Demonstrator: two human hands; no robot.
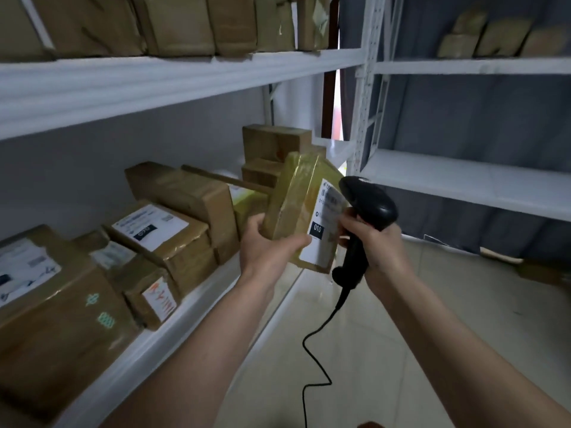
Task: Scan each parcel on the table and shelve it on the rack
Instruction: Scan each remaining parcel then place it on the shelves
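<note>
A brown taped parcel (pixel 301 205) with a white label reading 010 is held tilted in front of the rack's middle shelf (pixel 173 322). My left hand (pixel 267 242) grips its lower left edge, thumb across the front. My right hand (pixel 375 245) holds a black corded barcode scanner (pixel 366 208) by the handle, its head right beside the parcel's label, and the fingertips touch the parcel's right edge. The parcel hangs in the air above the shelf's front edge.
The middle shelf carries several brown parcels (pixel 167 233) from the left end to the back right. The upper shelf (pixel 154 84) is also packed with parcels. A second white rack (pixel 469 177) stands at the right, its lower shelf bare. The scanner's cable (pixel 312 359) dangles over the tiled floor.
</note>
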